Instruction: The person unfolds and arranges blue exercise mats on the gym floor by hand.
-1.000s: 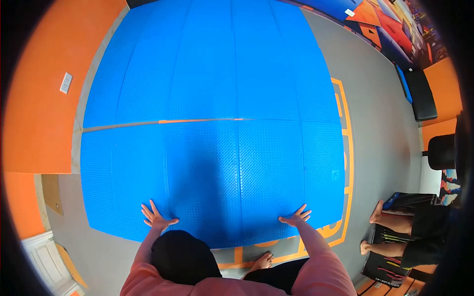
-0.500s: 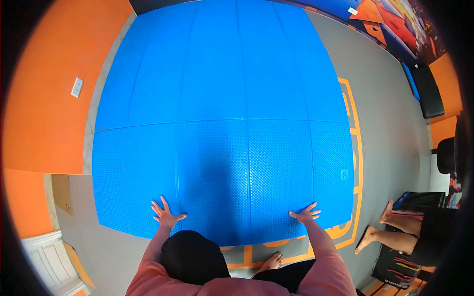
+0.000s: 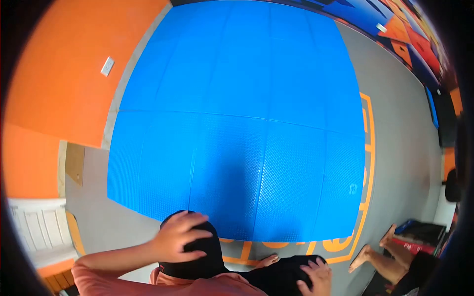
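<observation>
My left hand is raised over my black-clad left knee, fingers spread and holding nothing. Near my other knee, my right hand has its fingers apart, resting on or just above the black trouser leg. In front of me a large blue textured mat lies flat on the grey floor, with fold lines and a seam across it. A dark shadow falls on its near half. Neither hand touches the mat. Part of my bare foot shows between the knees.
Orange lettering marks the grey floor right of the mat. Another person's bare legs are at the lower right, beside black boxes. An orange wall stands at the left, a white slatted piece below it.
Both hands have lifted off the mat's near edge and come back towards my knees. The view has turned, so the mat appears shifted right and tilted.
</observation>
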